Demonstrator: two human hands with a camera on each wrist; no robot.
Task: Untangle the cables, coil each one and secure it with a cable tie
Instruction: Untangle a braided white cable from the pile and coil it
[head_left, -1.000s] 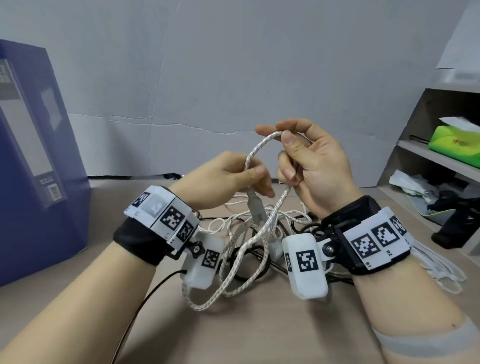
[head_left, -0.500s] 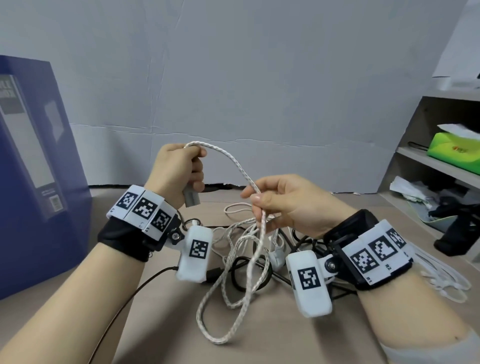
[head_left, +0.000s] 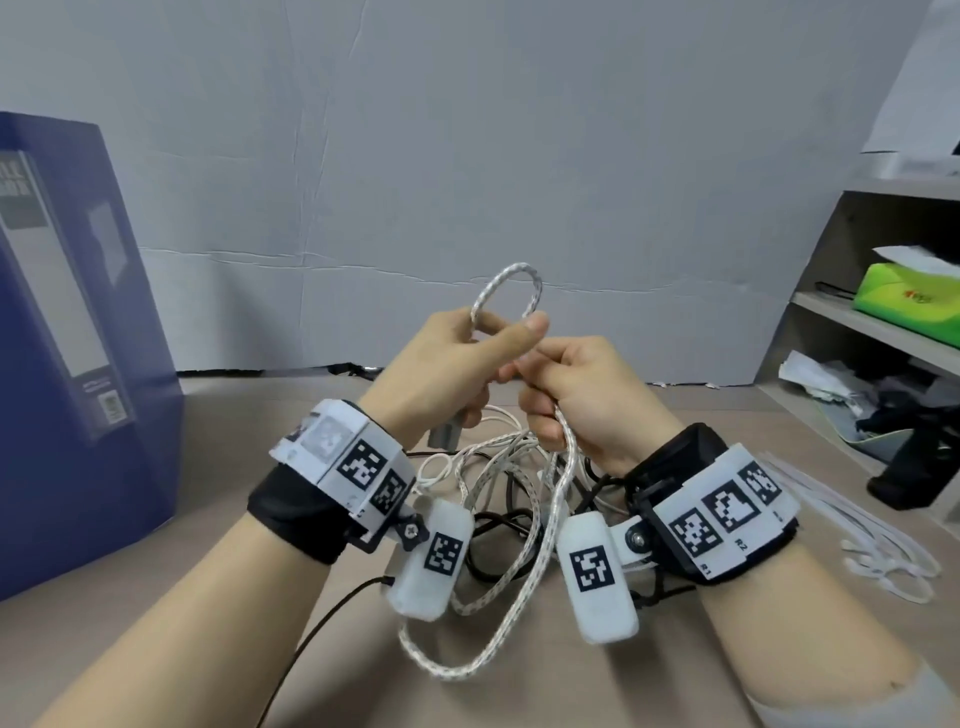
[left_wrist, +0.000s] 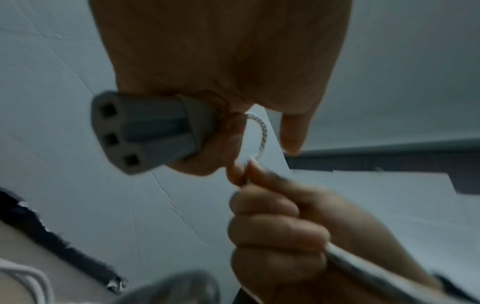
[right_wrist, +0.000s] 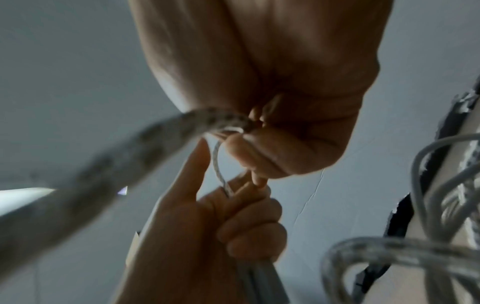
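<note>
Braided white speckled cable (head_left: 519, 603) now trailing off the brown desk (head_left: 322, 649) up into both fists, right hand (head_left: 582, 395) gripping the strand, left hand (head_left: 441, 374) pinching a fresh first loop plus grey three-hole plug (left_wrist: 145, 131). Hands back together versus half a second ago, so probably coiling started; black cable (head_left: 498, 525) tangle behind not yet sorted.

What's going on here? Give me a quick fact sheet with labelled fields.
Left hand: grips the grey plug and pinches a loop of the braided white cable
Right hand: grips the same cable just below the loop
Cable pile: white and black cables tangled on the table
Cable ties: loose, at the table's right
Coils tied: none visible
</note>
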